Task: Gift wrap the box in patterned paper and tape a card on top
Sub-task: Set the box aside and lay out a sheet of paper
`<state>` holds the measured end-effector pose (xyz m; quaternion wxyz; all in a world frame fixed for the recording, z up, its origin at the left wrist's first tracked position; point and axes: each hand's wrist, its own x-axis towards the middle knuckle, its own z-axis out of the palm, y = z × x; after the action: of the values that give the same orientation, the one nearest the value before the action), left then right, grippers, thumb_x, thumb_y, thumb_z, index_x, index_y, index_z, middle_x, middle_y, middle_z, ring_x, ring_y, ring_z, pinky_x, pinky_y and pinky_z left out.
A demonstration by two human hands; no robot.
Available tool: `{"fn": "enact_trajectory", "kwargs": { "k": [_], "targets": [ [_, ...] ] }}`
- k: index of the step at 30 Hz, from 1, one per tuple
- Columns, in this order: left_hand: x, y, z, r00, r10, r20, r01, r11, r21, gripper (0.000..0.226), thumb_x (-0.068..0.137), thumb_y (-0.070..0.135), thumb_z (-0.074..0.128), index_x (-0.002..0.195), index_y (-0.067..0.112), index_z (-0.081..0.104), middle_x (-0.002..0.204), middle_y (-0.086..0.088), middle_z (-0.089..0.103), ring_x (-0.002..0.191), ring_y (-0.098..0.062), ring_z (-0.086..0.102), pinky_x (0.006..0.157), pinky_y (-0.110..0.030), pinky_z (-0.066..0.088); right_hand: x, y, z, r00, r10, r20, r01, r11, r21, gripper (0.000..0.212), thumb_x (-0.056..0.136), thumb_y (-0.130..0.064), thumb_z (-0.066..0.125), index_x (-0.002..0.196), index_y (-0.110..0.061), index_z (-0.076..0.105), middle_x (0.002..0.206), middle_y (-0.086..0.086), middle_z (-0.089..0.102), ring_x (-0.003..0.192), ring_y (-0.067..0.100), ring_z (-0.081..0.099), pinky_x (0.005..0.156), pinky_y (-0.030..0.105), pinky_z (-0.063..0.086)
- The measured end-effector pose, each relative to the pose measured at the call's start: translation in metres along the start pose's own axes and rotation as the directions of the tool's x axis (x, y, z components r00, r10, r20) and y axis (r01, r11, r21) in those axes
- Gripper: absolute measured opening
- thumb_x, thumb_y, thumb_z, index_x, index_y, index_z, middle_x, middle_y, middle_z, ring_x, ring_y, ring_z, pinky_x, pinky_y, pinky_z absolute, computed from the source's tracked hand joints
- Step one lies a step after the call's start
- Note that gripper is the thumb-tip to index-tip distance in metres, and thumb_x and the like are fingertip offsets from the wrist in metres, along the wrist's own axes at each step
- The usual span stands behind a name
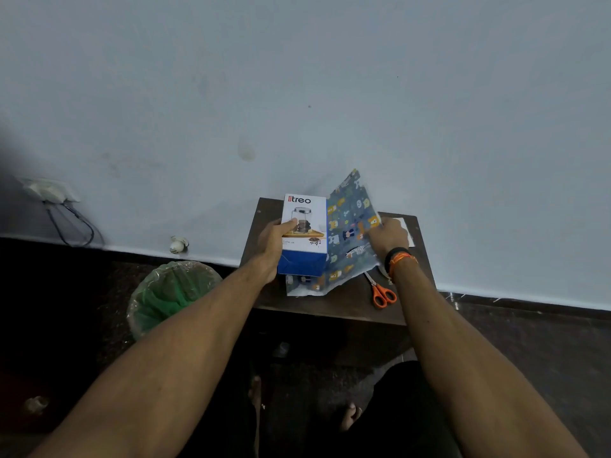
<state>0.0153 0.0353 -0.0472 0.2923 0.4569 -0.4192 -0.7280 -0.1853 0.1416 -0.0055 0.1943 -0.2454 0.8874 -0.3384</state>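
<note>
A white and blue box [305, 223] printed with a jar stands upright on a small dark table [344, 302]. My left hand [274, 241] grips its left side, thumb on the front face. Blue patterned paper [350, 233] with small animals lies under the box and rises along its right side. My right hand [388, 236] holds the raised sheet at its right edge. A white card [408, 231] lies behind my right hand, mostly hidden.
Orange-handled scissors [382, 292] lie on the table by my right wrist. A bin lined with a green bag [172, 292] stands on the floor to the left. The wall is right behind the table. My feet show below the table's front edge.
</note>
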Motion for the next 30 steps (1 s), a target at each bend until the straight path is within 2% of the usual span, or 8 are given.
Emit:
{"fn": "enact_trajectory", "kwargs": {
  "k": [4, 8, 10, 16, 21, 25, 30],
  "targets": [
    [-0.001, -0.002, 0.005, 1.0, -0.018, 0.005, 0.018, 1.0, -0.025, 0.026, 0.094, 0.034, 0.067, 0.115, 0.02, 0.066, 0.096, -0.008, 0.079, 0.082, -0.028, 0.075, 0.067, -0.034, 0.057, 0.001, 0.002, -0.025, 0.996, 0.001, -0.087, 0.007, 0.997, 0.082, 0.021, 0.088, -0.022, 0.071, 0.101, -0.006, 0.074, 0.106, 0.019, 0.073, 0.101, 0.039, 0.068, 0.09, 0.05, 0.057],
    [-0.001, -0.002, 0.006, 1.0, -0.02, -0.013, 0.02, 0.999, -0.031, 0.02, 0.094, 0.034, 0.066, 0.11, 0.02, 0.068, 0.093, -0.007, 0.079, 0.078, -0.025, 0.075, 0.065, -0.032, 0.056, 0.002, 0.004, -0.049, 0.982, 0.024, -0.188, 0.003, 0.99, 0.142, 0.02, 0.094, -0.016, 0.062, 0.107, -0.005, 0.073, 0.107, 0.019, 0.071, 0.092, 0.034, 0.064, 0.08, 0.037, 0.053],
    [0.001, -0.004, 0.005, 1.0, -0.017, -0.024, 0.016, 1.0, -0.017, 0.021, 0.094, 0.034, 0.066, 0.11, 0.02, 0.068, 0.094, -0.007, 0.079, 0.08, -0.026, 0.075, 0.065, -0.032, 0.056, 0.003, 0.006, -0.057, 0.973, 0.025, -0.228, 0.013, 0.987, 0.163, 0.02, 0.095, -0.014, 0.06, 0.106, -0.005, 0.073, 0.106, 0.019, 0.071, 0.092, 0.035, 0.063, 0.079, 0.037, 0.05],
    [0.004, -0.006, 0.007, 0.998, 0.016, -0.059, -0.008, 0.991, 0.134, 0.025, 0.096, 0.034, 0.065, 0.113, 0.016, 0.066, 0.092, -0.005, 0.078, 0.079, -0.024, 0.075, 0.061, -0.029, 0.054, 0.004, 0.005, -0.071, 0.965, 0.004, -0.263, 0.041, 0.986, 0.164, 0.017, 0.09, -0.007, 0.058, 0.097, 0.001, 0.072, 0.087, 0.013, 0.066, 0.08, 0.033, 0.056, 0.07, 0.032, 0.042],
    [0.007, -0.012, 0.009, 0.988, 0.022, -0.153, 0.021, 0.962, 0.272, 0.034, 0.1, 0.044, 0.057, 0.122, 0.017, 0.056, 0.102, -0.005, 0.074, 0.084, -0.022, 0.075, 0.059, -0.028, 0.052, -0.001, -0.001, -0.082, 0.95, -0.014, -0.311, 0.068, 0.984, 0.163, 0.018, 0.09, -0.006, 0.057, 0.096, 0.004, 0.07, 0.086, 0.014, 0.063, 0.083, 0.035, 0.056, 0.071, 0.031, 0.04],
    [0.005, -0.011, 0.011, 0.989, 0.012, -0.148, 0.033, 0.954, 0.297, 0.035, 0.102, 0.044, 0.053, 0.123, 0.015, 0.053, 0.101, -0.005, 0.074, 0.085, -0.02, 0.073, 0.06, -0.027, 0.049, -0.006, -0.007, -0.099, 0.916, -0.025, -0.401, 0.088, 0.986, 0.138, 0.019, 0.092, -0.008, 0.056, 0.099, 0.001, 0.072, 0.088, 0.013, 0.063, 0.081, 0.031, 0.055, 0.071, 0.03, 0.04],
    [0.002, -0.005, 0.017, 0.991, 0.014, -0.137, 0.033, 0.943, 0.332, 0.033, 0.105, 0.039, 0.049, 0.126, 0.014, 0.053, 0.101, -0.005, 0.073, 0.087, -0.017, 0.072, 0.06, -0.027, 0.048, -0.015, -0.014, -0.119, 0.854, -0.006, -0.52, 0.094, 0.985, 0.143, 0.022, 0.091, -0.007, 0.053, 0.099, 0.005, 0.07, 0.085, 0.011, 0.059, 0.077, 0.03, 0.05, 0.068, 0.03, 0.041]
  ]
}}
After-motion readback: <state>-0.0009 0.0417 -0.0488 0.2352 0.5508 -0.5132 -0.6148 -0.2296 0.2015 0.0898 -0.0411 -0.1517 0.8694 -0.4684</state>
